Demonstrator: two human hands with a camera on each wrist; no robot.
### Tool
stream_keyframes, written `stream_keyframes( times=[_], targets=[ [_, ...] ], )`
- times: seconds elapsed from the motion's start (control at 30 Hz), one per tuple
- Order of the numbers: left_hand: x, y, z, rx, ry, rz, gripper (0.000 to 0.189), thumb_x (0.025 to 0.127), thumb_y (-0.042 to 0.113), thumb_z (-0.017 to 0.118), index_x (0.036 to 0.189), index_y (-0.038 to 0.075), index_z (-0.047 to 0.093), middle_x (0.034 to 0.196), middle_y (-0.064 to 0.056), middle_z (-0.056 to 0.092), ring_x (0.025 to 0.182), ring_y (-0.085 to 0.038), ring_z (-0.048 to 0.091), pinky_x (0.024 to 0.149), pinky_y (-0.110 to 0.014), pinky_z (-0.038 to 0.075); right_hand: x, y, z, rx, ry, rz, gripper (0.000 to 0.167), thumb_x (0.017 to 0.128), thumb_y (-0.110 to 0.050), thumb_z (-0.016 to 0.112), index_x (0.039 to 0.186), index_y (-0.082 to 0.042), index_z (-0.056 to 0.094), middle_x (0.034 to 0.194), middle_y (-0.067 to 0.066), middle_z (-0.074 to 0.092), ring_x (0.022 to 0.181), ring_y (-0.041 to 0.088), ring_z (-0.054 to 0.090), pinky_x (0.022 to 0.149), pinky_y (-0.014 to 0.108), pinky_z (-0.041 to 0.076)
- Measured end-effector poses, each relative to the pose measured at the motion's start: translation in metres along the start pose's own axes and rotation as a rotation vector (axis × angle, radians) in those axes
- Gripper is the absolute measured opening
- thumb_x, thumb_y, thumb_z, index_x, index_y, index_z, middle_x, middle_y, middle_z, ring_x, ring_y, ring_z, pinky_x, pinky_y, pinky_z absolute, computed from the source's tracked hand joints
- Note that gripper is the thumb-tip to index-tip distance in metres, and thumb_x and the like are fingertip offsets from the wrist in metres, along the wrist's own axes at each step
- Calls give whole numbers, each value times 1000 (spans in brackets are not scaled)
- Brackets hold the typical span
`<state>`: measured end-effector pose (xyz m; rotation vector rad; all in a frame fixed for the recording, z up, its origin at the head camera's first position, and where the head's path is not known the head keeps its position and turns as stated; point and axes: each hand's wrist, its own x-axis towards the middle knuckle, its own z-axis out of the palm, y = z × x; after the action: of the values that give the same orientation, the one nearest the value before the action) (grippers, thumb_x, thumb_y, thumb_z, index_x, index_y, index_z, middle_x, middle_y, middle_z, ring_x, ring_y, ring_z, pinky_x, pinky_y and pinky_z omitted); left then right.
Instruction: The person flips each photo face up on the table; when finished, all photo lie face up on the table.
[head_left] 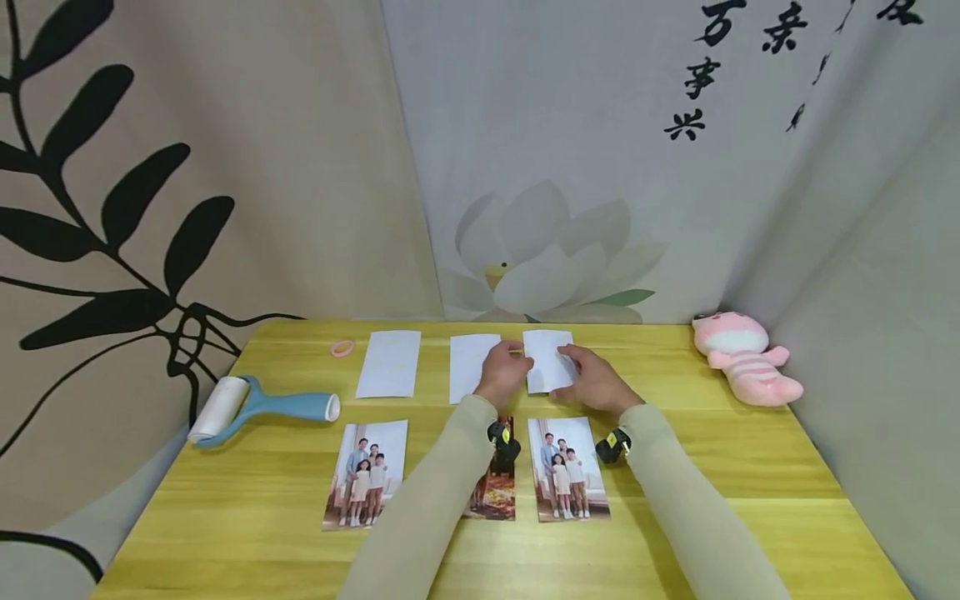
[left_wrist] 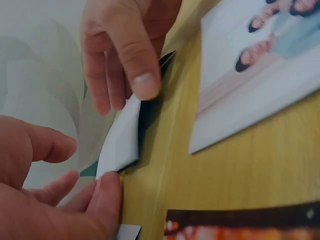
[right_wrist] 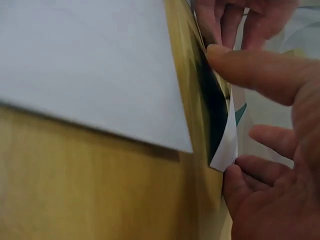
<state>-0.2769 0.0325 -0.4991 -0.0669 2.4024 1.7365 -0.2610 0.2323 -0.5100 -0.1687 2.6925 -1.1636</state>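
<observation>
A white card with a dark underside is at the back of the table, one end lifted. My left hand pinches its left edge; in the left wrist view the thumb is at a corner. From the other side my right hand holds the card, thumb and fingers at its right and near edges. Two more white cards lie to the left, one in the middle and one farther left. In front of me lie a right family photo, a left family photo and a middle photo, partly hidden by my left arm.
A blue-handled lint roller lies at the table's left edge, and a pink ring is behind it. A pink plush toy lies at the back right corner. Printed curtains hang close behind the wooden table.
</observation>
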Motion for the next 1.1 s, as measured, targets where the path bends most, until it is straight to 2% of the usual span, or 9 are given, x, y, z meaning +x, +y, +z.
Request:
stream_keyframes(
  times=[0.1, 0.17, 0.33, 0.53, 0.6, 0.73, 0.87, 1.0, 1.1],
  targets=[
    [-4, 0, 2, 112, 37, -12, 47, 99, 19, 71, 142, 4, 62, 134, -16, 70, 124, -32, 66, 104, -46, 57, -2, 1, 0, 15, -4, 6, 97, 84, -29, 91, 163, -11, 39, 172, 17, 32, 155, 43, 37, 125, 58, 35],
    [-6, 0, 4, 111, 46, -34, 51, 97, 20, 73, 143, 3, 61, 136, -16, 69, 123, -33, 67, 104, -47, 57, -3, 2, 1, 29, -6, 5, 98, 84, -31, 91, 164, -11, 38, 172, 17, 32, 155, 43, 36, 125, 58, 35],
    [-8, -2, 9, -19, 42, -97, 52, 99, 18, 72, 147, 1, 59, 145, -18, 64, 120, -33, 69, 97, -44, 61, -4, 3, 2, 63, -13, -6, 98, 84, -30, 92, 164, -11, 38, 172, 17, 31, 155, 44, 36, 125, 57, 34],
    [-7, -8, 9, -130, 11, -98, 41, 102, 13, 64, 141, 2, 64, 129, -19, 70, 97, -28, 74, 77, -36, 64, -8, 0, 1, 81, -29, 4, 98, 84, -28, 91, 164, -12, 37, 173, 16, 30, 156, 44, 35, 126, 57, 34],
    [-6, -11, 9, -180, -18, -94, 40, 104, 12, 63, 142, 2, 63, 127, -18, 71, 96, -27, 75, 78, -36, 64, -9, -1, -1, 80, -32, 9, 98, 84, -30, 91, 164, -12, 37, 173, 16, 30, 156, 44, 34, 126, 56, 34],
    [-6, -14, 7, -300, -63, -80, 42, 105, 11, 60, 145, 0, 58, 129, -21, 69, 107, -33, 74, 87, -42, 65, -10, -2, -7, 119, -37, 5, 96, 88, -33, 88, 165, -11, 35, 173, 18, 28, 157, 44, 31, 126, 56, 33],
    [-6, -18, 2, -379, -94, -76, 44, 105, 11, 61, 147, 2, 56, 128, -20, 68, 105, -31, 72, 90, -44, 64, -13, 0, -14, 186, -5, 9, 85, 97, -37, 78, 164, -10, 35, 171, 19, 33, 157, 42, 35, 126, 56, 34],
    [-8, -24, -5, -440, -131, -77, 45, 105, 13, 62, 149, 5, 55, 119, -13, 65, 96, -22, 65, 89, -43, 62, -16, 1, -17, 261, 73, 30, 66, 106, -35, 66, 160, -7, 42, 161, 18, 48, 149, 38, 47, 121, 55, 42],
    [-14, -26, -11, -476, -162, -70, 45, 106, 14, 62, 149, 6, 54, 115, -10, 63, 94, -20, 62, 90, -43, 62, -17, 0, -16, 333, 115, 50, 56, 108, -29, 62, 156, -3, 48, 148, 20, 57, 134, 33, 58, 110, 47, 54]
  ],
)
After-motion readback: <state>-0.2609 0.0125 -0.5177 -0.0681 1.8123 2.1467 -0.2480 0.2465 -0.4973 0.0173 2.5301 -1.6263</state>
